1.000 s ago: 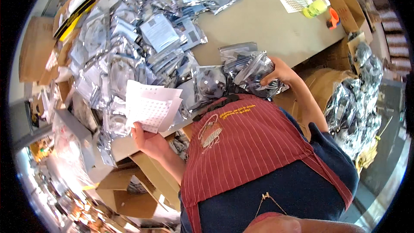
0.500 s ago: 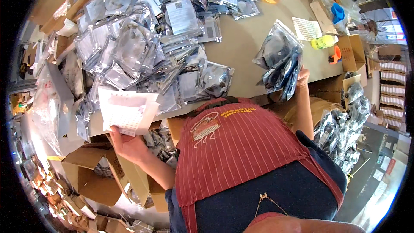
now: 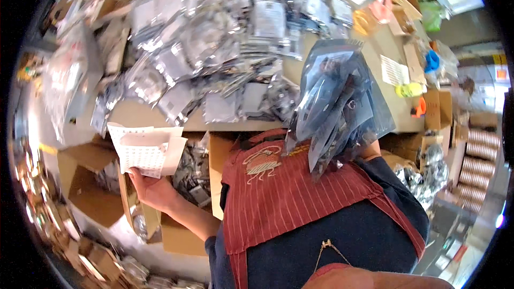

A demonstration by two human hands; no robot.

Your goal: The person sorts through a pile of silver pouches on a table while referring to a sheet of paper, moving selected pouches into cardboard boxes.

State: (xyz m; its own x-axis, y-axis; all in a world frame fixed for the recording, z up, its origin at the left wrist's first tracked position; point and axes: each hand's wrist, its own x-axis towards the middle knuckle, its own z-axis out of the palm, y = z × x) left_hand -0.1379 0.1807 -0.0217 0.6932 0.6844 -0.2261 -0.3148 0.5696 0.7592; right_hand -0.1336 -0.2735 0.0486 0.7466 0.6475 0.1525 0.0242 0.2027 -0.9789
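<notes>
My left hand (image 3: 151, 188) pinches a few white sheets (image 3: 145, 152) printed with rows of small labels, held out past the table's front edge. In my right hand (image 3: 371, 151) is a bunch of clear and bluish plastic bags (image 3: 337, 99) with dark parts inside, raised in front of my apron. The bags hide most of that hand's fingers. On the table (image 3: 187, 119) a big heap of similar shiny packets (image 3: 211, 37) spreads from the left to the middle, many with white labels.
Open cardboard boxes (image 3: 88, 182) stand below the table's front edge, one holding packets. Toward the right lie a printed sheet (image 3: 394, 69), a yellow bottle (image 3: 408, 90) and an orange tool (image 3: 418, 108). A pink-topped container (image 3: 381, 8) stands farther back.
My right hand has brought the bagged parts closer to my body and lower. The left hand still holds the label sheets, slightly lower. The whole view has shifted.
</notes>
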